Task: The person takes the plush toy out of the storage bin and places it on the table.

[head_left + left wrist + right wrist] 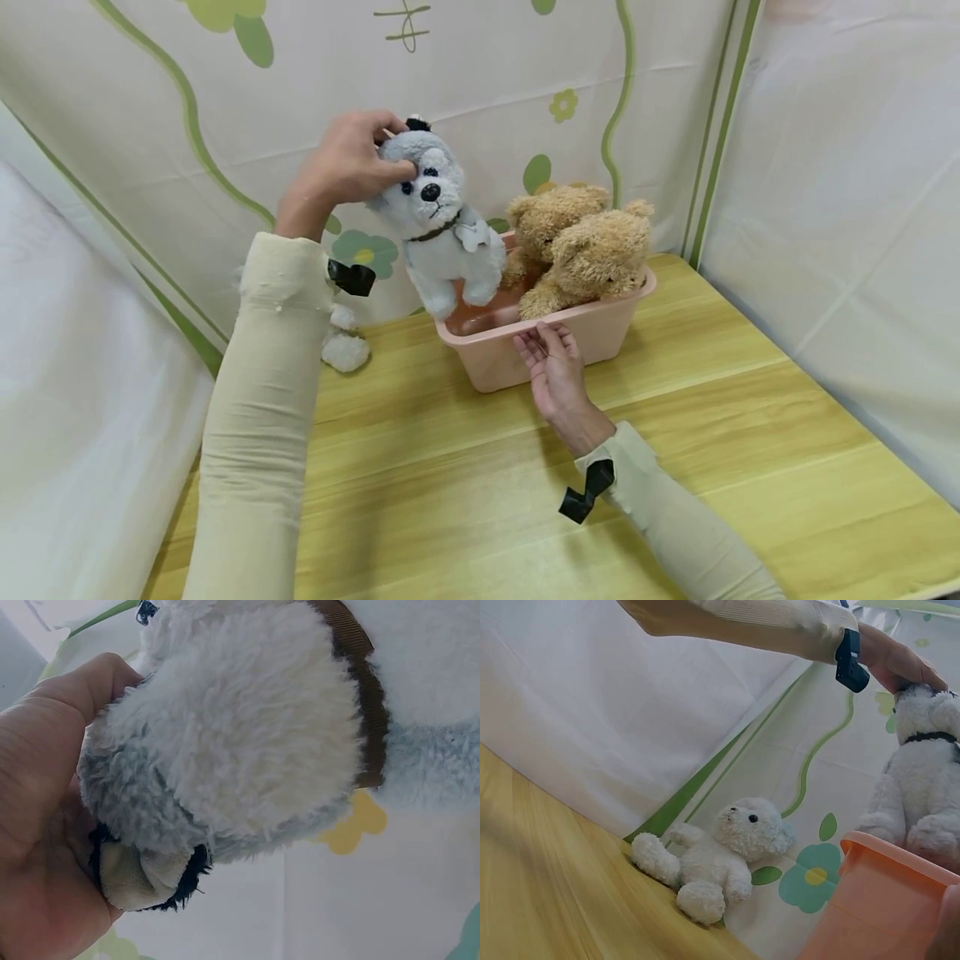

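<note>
Head: left grip point(348, 162) clamps grey-white plush dog point(453, 260) over open end of pink plastic bin point(491, 367); right grip point(558, 375) touches rim point(486, 336), closure unclear

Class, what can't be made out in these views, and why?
Head view: most of the white toy, behind the left sleeve.
Head view: lower body of the front bear, behind the pink bin.
Left wrist: lower body of the plush dog, past the right edge.
Right wrist: part of the pink bin, past the right edge.

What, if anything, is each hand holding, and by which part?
Left hand: the plush dog, by its head. Right hand: at the rim of the pink bin; grip unclear.
</note>
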`<state>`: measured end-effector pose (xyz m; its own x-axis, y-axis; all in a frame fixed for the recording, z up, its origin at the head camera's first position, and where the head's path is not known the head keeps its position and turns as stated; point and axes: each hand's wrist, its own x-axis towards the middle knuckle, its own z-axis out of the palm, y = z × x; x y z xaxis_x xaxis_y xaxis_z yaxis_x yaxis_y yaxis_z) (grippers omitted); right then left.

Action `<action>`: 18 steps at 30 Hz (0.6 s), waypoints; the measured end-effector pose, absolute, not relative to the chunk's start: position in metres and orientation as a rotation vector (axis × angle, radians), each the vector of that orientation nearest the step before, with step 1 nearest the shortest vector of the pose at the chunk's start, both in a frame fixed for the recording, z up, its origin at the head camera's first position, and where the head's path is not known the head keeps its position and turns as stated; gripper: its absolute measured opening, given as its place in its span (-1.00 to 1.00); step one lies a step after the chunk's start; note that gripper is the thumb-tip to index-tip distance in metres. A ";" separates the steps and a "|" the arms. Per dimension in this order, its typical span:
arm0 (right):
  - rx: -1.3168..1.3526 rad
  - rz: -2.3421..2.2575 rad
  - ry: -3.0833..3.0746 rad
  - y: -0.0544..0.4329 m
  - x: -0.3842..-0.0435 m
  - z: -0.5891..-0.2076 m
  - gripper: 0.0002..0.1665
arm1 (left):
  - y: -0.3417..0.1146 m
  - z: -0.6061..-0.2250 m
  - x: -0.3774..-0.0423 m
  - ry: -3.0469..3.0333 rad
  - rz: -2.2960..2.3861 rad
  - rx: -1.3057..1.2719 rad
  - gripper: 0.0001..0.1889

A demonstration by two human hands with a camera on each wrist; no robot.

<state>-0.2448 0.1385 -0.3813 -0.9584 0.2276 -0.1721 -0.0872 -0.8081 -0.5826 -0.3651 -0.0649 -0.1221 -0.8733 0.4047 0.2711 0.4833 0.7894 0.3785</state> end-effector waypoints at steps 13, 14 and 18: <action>-0.336 2.820 -0.891 0.137 -0.244 -0.382 -0.89 | -0.099 -0.113 -0.350 -2.803 -0.605 -0.681 -0.55; -0.336 2.820 -0.892 0.137 -0.244 -0.382 -0.89 | -0.102 -0.112 -0.349 -2.808 -0.603 -0.677 -0.54; -0.338 2.822 -0.892 0.136 -0.244 -0.382 -0.89 | -0.114 -0.109 -0.346 -2.826 -0.604 -0.667 -0.52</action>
<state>-0.2441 0.1356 -0.3820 -0.9611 0.2213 -0.1650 -0.0863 -0.8085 -0.5821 -0.3460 -0.1143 -0.1089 -0.8840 0.3899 0.2578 0.4612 0.8170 0.3460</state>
